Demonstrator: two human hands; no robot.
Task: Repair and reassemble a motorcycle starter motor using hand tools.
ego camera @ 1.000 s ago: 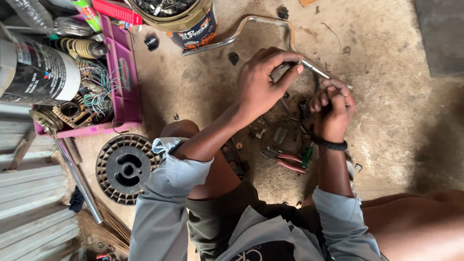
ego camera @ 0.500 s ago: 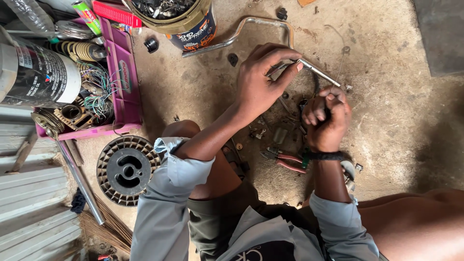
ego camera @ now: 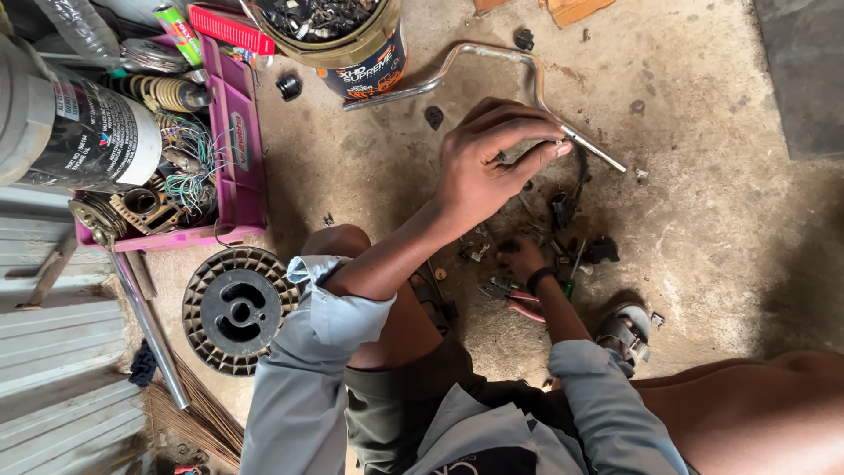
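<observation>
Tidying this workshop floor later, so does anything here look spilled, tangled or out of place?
Yes. Small dark parts lie scattered loose on the dirt floor beneath the left hand, which grips a bent metal rod. Coloured wires spill in a tangle from the pink tray.

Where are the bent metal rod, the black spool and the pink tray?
bent metal rod (ego camera: 479, 51): head view, on its upper straight stretch.
black spool (ego camera: 237, 310): head view, on its round centre hub.
pink tray (ego camera: 243, 158): head view, on its right wall.
</observation>
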